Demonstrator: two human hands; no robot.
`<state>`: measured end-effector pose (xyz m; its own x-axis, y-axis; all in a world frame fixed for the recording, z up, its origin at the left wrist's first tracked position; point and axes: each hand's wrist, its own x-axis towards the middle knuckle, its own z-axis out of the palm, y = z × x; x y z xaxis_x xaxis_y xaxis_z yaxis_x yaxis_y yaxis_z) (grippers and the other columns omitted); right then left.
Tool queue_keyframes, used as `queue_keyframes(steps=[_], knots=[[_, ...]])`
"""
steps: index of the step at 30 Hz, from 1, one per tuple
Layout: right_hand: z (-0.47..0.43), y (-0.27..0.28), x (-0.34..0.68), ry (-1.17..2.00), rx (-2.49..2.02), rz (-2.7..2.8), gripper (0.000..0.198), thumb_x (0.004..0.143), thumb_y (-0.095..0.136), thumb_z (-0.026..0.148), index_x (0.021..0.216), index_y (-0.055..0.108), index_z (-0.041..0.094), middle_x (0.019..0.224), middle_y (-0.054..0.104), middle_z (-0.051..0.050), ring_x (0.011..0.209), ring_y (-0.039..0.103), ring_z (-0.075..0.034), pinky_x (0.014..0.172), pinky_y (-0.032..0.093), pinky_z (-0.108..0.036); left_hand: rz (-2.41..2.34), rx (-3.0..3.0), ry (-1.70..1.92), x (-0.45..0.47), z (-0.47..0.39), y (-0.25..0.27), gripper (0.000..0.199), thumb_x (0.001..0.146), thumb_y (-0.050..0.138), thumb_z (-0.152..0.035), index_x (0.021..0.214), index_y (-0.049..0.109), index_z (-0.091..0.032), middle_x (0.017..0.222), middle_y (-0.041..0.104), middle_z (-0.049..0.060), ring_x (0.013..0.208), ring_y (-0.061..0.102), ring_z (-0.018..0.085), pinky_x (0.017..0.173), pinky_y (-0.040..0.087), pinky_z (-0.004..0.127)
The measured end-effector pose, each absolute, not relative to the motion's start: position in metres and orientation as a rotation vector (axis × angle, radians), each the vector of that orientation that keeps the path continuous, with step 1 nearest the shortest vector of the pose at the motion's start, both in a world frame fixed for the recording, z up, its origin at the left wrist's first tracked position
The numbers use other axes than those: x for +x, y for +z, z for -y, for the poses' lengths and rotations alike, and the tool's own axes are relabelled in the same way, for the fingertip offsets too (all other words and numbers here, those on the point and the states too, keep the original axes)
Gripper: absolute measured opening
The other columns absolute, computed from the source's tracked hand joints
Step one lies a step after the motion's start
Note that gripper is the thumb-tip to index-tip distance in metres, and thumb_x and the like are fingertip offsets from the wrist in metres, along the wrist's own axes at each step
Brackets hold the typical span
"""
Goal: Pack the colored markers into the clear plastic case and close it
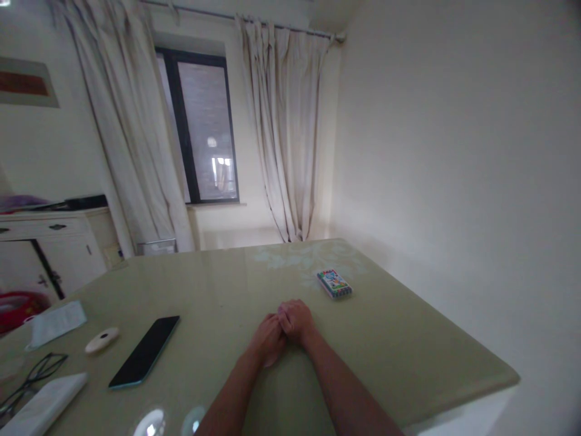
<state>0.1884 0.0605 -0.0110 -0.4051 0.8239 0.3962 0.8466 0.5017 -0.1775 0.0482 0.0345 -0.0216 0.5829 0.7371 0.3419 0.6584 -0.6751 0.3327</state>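
My left hand [269,340] and my right hand [297,320] are clasped together on the green tabletop [209,284], both closed. The fingers of my right hand fold over those of my left, and no object shows in either. Beyond them, slightly to the right and apart from my hands, lies a small flat pack [334,283] with a colourful printed top and a row of coloured ends along its near side.
On the left lie a black-screened phone [146,352], a small pale oval object [102,340], a face mask [58,323], eyeglasses [34,375] and a white oblong case [48,404]. A wall [454,181] runs along the table's right side. A white cabinet [68,242] stands back left.
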Motion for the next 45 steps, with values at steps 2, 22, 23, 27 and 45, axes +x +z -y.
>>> queue_keyframes(steps=[2, 22, 23, 27, 45], knots=[[-0.059, -0.012, 0.189, -0.081, -1.381, 2.313, 0.033, 0.101, 0.045, 0.032, 0.087, 0.072, 0.019, 0.086, 0.075, -0.008, 0.079, 0.063, -0.020, 0.076, 0.034, -0.031, -1.172, 2.647, 0.683, 0.048, -0.034, -0.022, 0.047, 0.083, 0.046, -0.005, 0.121, 0.069, -0.021, 0.126, 0.073, 0.009, 0.123, 0.064, 0.024, 0.113, 0.044, 0.045], [-0.053, -0.017, 0.192, -0.063, -1.345, 2.283, 0.027, 0.096, 0.049, 0.034, 0.082, 0.069, 0.022, 0.082, 0.074, -0.005, 0.076, 0.064, -0.020, 0.068, 0.038, -0.029, -1.181, 2.719, 0.737, 0.046, -0.028, -0.029, 0.044, 0.082, 0.052, -0.007, 0.120, 0.067, -0.022, 0.120, 0.074, 0.009, 0.119, 0.066, 0.025, 0.108, 0.048, 0.045], [-0.055, -0.017, 0.192, -0.066, -1.343, 2.269, 0.026, 0.096, 0.049, 0.033, 0.083, 0.069, 0.022, 0.083, 0.074, -0.005, 0.078, 0.064, -0.021, 0.071, 0.039, -0.030, -1.185, 2.722, 0.762, 0.045, -0.027, -0.028, 0.045, 0.082, 0.052, -0.008, 0.123, 0.066, -0.022, 0.123, 0.073, 0.010, 0.121, 0.064, 0.025, 0.109, 0.047, 0.045], [-0.067, -0.016, 0.197, -0.107, -1.494, 2.011, 0.028, 0.100, 0.045, 0.032, 0.097, 0.071, 0.021, 0.098, 0.075, -0.010, 0.097, 0.065, -0.025, 0.089, 0.041, -0.035, -1.377, 2.637, 0.967, 0.040, -0.025, -0.022, 0.045, 0.089, 0.052, -0.016, 0.133, 0.059, -0.022, 0.134, 0.067, 0.012, 0.125, 0.061, 0.026, 0.108, 0.048, 0.046], [-0.089, -0.005, 0.263, -0.056, -1.657, 1.700, 0.045, 0.105, 0.034, 0.039, 0.122, 0.071, 0.020, 0.120, 0.073, -0.014, 0.112, 0.065, -0.026, 0.099, 0.043, -0.037, -1.601, 2.262, 1.015, 0.039, -0.033, -0.017, 0.043, 0.103, 0.039, -0.047, 0.131, 0.057, -0.020, 0.122, 0.067, 0.011, 0.106, 0.068, 0.023, 0.093, 0.052, 0.038]])
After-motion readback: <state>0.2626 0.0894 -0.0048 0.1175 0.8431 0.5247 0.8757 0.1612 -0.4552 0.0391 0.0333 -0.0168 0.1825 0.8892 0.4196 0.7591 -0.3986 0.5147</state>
